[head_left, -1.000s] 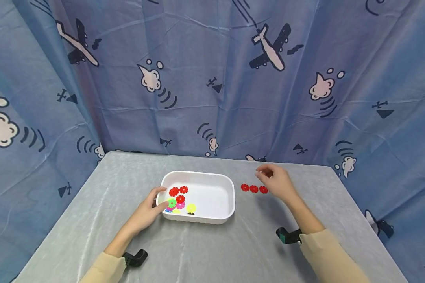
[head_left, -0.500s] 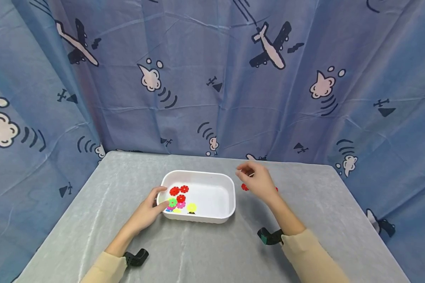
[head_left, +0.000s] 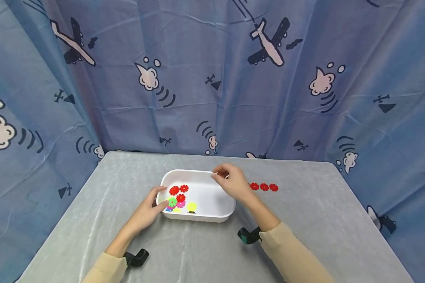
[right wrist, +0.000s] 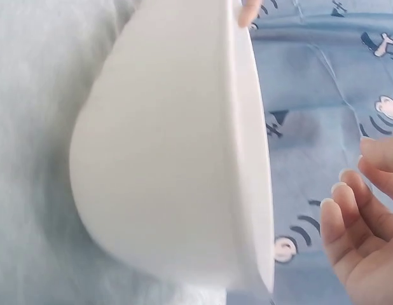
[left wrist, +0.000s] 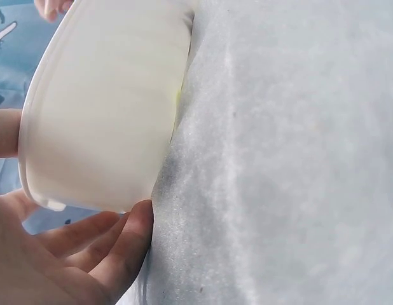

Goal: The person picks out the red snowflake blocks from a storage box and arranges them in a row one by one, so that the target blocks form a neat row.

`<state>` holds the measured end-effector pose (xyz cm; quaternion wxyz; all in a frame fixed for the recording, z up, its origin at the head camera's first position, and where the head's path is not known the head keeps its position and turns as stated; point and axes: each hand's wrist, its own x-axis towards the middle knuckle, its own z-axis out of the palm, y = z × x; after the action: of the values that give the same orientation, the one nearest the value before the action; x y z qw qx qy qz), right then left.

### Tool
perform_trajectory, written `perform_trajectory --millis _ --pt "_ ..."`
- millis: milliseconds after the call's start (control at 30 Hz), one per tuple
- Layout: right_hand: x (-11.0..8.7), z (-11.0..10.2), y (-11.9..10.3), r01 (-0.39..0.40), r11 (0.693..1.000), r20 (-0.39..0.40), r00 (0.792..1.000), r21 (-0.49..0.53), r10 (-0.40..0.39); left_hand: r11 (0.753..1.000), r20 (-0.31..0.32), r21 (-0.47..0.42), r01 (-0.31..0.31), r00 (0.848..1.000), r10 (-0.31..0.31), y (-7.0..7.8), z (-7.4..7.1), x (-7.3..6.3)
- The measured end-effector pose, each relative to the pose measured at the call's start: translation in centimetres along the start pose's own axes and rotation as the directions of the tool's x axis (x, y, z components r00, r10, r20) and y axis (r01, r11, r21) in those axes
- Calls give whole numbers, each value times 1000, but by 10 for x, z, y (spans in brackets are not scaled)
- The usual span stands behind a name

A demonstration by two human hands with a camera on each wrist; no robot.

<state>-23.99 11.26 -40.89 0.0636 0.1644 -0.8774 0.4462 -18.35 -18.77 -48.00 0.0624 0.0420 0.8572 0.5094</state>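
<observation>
A white plastic tray [head_left: 205,218] stands on the table in the head view. My left hand [head_left: 146,213] grips its left end, thumb over the rim and other fingers against the outer wall, as the left wrist view also shows. Inside, toward the left, lie notched flower-shaped plastic discs: red discs [head_left: 181,198], a green disc [head_left: 172,202], a pink disc, yellow pieces [head_left: 191,206] and a bit of blue. My right hand [head_left: 233,184] hovers over the tray's right end, fingers loosely curled. Nothing shows between its fingers [right wrist: 335,222] in the right wrist view.
To the right of the tray, a row of several red discs [head_left: 264,187] lies on the grey cloth-covered table [head_left: 205,251]; my right hand partly hides its left end. A blue curtain [head_left: 184,78] with airplane prints hangs behind the table. Each wrist wears a black camera mount [head_left: 249,236].
My right hand has moved left from above the row of red discs to over the tray's right end, uncovering the row's right part. The left hand stays on the tray.
</observation>
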Motion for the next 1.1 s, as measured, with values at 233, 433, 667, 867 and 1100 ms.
perform_trajectory --millis 233,433,667,867,1100 --pt "6 34 -3 -11 999 54 999 34 10 1000 -6 5 4 1000 -4 -3 -1 -1" --pt "11 58 0 -75 996 104 992 41 71 1000 -13 3 8 1000 -8 -5 0 -1" --pt "16 74 -4 -61 998 140 989 35 56 1000 -8 -4 2 1000 -2 -4 1 0" --pt "21 86 -4 -57 998 177 983 40 49 1000 -10 -3 3 1000 -3 -5 0 2" --pt "24 100 -1 -53 998 220 975 37 43 1000 -14 -13 -10 1000 10 -5 0 3"
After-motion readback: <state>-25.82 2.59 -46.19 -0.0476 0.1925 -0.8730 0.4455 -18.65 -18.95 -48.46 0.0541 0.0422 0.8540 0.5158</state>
